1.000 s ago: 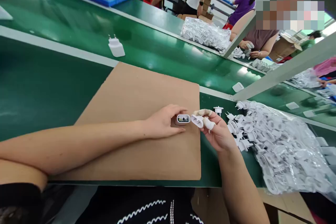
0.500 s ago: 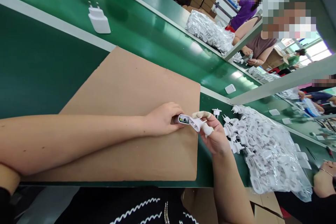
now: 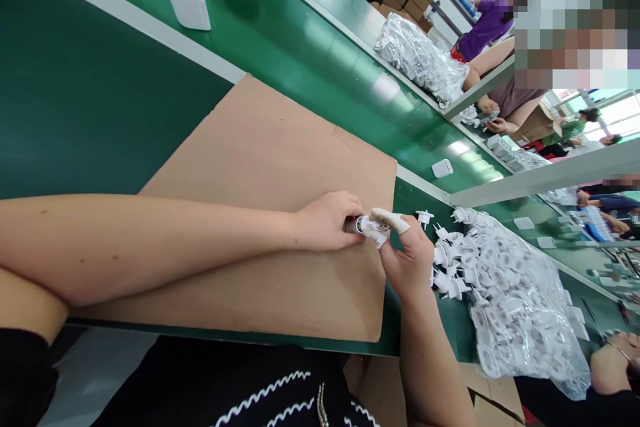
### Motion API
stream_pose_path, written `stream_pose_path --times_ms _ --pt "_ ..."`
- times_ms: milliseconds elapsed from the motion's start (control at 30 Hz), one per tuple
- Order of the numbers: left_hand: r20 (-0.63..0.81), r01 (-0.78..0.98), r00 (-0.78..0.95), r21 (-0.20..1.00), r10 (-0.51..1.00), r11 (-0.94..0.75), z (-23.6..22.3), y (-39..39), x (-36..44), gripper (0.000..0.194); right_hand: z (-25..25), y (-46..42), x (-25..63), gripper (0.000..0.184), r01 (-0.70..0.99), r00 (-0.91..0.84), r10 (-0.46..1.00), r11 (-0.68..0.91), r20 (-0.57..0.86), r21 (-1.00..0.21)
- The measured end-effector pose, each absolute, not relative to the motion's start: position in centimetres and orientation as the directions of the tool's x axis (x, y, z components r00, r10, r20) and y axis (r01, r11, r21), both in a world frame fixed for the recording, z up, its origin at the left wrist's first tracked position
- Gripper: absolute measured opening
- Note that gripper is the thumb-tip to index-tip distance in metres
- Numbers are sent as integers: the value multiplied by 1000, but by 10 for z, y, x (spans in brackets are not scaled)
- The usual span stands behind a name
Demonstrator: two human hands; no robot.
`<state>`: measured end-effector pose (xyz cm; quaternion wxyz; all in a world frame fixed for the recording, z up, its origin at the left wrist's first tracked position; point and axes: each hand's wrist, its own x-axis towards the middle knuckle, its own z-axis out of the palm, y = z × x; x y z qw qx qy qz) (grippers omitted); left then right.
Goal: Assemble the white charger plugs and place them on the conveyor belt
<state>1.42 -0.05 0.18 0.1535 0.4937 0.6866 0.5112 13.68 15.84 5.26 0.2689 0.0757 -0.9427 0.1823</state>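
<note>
Two hands meet over the cardboard mat [image 3: 260,167]: the left hand [image 3: 327,221] grips a charger shell [image 3: 356,225], and the right hand [image 3: 407,257] (two fingers cotted) has now pressed its plug cap [image 3: 375,231] against the shell's open end, apart a second ago. One finished charger [image 3: 187,1] stands on the belt [image 3: 300,60]; one bagged heap of caps [image 3: 505,293] lies beside the right wrist.

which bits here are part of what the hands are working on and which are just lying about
In hand:
left hand grips the charger shell
right hand presses the plug cap onto it
pile of plug caps
cardboard sheet

Lying about:
finished charger
small white piece
far bag of parts
</note>
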Motion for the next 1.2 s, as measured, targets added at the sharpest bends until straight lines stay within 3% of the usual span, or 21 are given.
stream_pose_path --times_ms 267,567,867,967,1100,1200 --pt "309 533 -457 846 834 -22 1 -1 12 9 54 155 135 30 -285 -806 -83 922 586 -262" --pt "318 534 -460 845 829 -28 -2 1 13 13 53 156 130 26 -291 -841 -156 937 518 -191" --pt "292 521 -467 854 835 -7 1 0 13 21 53 153 132 31 -146 -904 -13 949 426 -279" --pt "272 524 -477 852 836 21 4 -1 19 20 43 154 135 37 -110 -903 84 902 421 -417" --pt "187 438 -543 895 819 86 7 4 12 21 35 174 137 59 -112 -908 179 768 380 -630" --pt "163 379 -684 912 711 155 12 13 -27 30 31 213 139 49 -6 -815 297 854 497 -521"
